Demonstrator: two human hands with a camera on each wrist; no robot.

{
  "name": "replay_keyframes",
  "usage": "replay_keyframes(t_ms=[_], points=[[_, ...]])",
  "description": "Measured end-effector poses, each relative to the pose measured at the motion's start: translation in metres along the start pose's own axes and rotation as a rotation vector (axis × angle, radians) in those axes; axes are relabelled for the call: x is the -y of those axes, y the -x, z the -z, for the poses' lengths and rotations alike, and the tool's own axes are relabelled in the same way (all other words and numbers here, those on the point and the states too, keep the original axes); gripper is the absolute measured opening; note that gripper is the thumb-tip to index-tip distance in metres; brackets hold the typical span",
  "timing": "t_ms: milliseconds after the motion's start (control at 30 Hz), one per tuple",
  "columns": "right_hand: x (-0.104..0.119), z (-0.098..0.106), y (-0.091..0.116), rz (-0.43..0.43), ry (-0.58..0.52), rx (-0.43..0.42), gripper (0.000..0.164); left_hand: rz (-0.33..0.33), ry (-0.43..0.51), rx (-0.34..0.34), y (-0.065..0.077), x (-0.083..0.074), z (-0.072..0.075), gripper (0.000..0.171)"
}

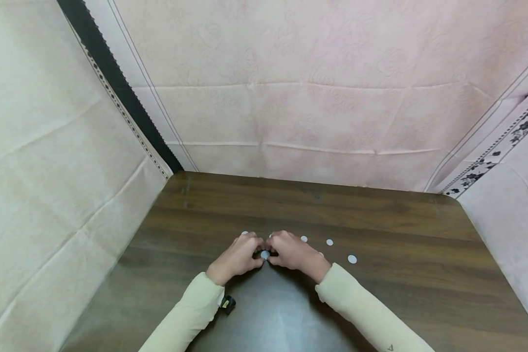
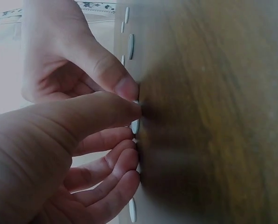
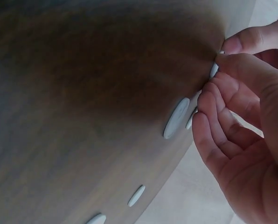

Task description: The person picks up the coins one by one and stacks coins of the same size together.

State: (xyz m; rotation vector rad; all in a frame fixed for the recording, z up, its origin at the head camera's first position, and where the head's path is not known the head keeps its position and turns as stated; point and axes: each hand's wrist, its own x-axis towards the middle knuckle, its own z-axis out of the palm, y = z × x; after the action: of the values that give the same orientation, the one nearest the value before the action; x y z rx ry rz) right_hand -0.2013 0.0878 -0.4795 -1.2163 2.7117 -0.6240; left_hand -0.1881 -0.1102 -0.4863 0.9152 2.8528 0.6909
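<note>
A small white disc (image 1: 265,254) lies on the wooden table between the two hands. My left hand (image 1: 238,257) curls its thumb and fingers about the disc's left side. From the opposite side, my right hand (image 1: 293,252) does the same, and both thumbs almost meet at the near edge. In the left wrist view a strip of the disc (image 2: 135,126) shows between thumb and fingers. The right wrist view shows the disc (image 3: 214,70) edge-on, partly covered by fingertips.
More white discs lie around: a larger one (image 1: 352,259) to the right, smaller ones (image 1: 330,242) behind it, and one (image 1: 244,232) partly hidden beyond the left hand. The brown table (image 1: 400,293) meets cloth hangings (image 1: 290,117) at the back and sides.
</note>
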Motion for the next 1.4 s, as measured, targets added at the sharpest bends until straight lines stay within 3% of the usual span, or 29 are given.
replay_keyframes(t_ms=[233, 733, 1400], points=[[0.001, -0.002, 0.000, -0.026, -0.036, -0.009, 0.024, 0.027, 0.005, 0.021, -0.002, -0.002, -0.001, 0.012], [0.010, -0.006, 0.001, -0.066, -0.001, 0.025, 0.032, 0.031, -0.007, 0.023, 0.004, -0.003, -0.005, 0.017], [0.028, -0.014, 0.029, -0.001, 0.057, -0.025, 0.036, -0.057, -0.022, -0.013, 0.028, -0.021, -0.013, 0.021]])
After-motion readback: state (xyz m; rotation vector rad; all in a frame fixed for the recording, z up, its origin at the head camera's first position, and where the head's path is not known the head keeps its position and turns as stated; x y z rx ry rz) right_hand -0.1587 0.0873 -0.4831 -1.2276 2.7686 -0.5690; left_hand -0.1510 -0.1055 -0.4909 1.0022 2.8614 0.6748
